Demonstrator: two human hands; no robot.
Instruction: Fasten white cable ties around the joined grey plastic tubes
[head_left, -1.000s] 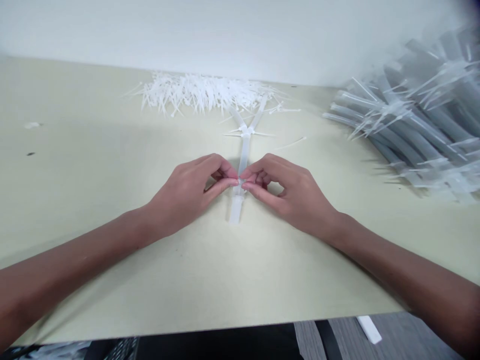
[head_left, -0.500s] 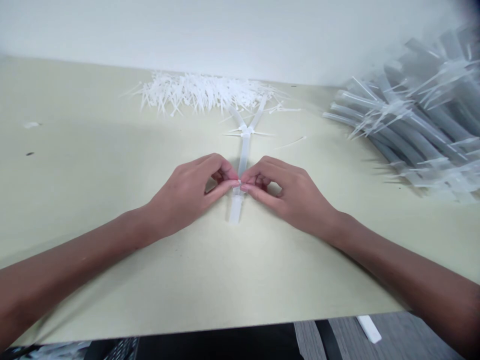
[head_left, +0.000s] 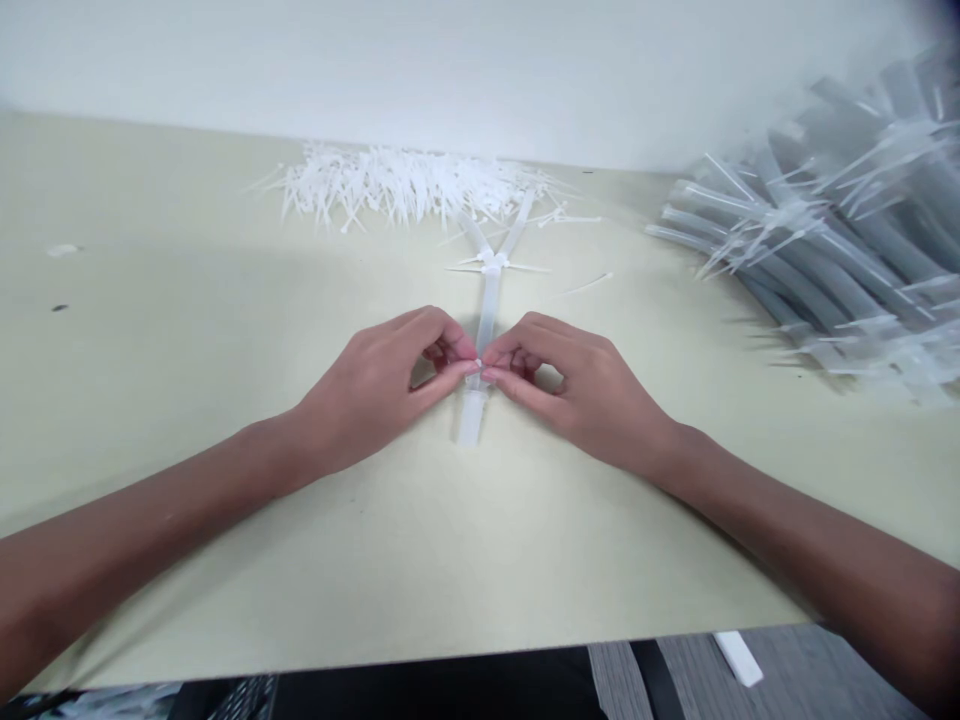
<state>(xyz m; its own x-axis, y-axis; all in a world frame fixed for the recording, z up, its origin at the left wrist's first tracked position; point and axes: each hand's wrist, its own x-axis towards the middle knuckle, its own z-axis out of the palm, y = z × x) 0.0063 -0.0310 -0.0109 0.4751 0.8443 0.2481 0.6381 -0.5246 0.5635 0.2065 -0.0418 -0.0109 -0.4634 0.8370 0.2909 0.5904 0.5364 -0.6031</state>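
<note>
A translucent Y-shaped tube assembly (head_left: 489, 300) lies on the table, its two branches pointing away from me. White cable ties (head_left: 493, 262) circle it at the fork, their tails sticking out to both sides. My left hand (head_left: 405, 375) and my right hand (head_left: 559, 380) meet over the lower part of the tube, thumbs and forefingers pinched. Between the fingertips shows a small white cable tie (head_left: 478, 366), mostly hidden by them. Below the fingers, a wider end piece (head_left: 471, 415) of the tube points toward me.
A heap of loose white cable ties (head_left: 405, 185) lies along the back by the wall. One single tie (head_left: 589, 284) rests right of the fork. Many finished-looking tube assemblies (head_left: 840, 240) are piled at the right. The table's front edge (head_left: 450, 665) is near me.
</note>
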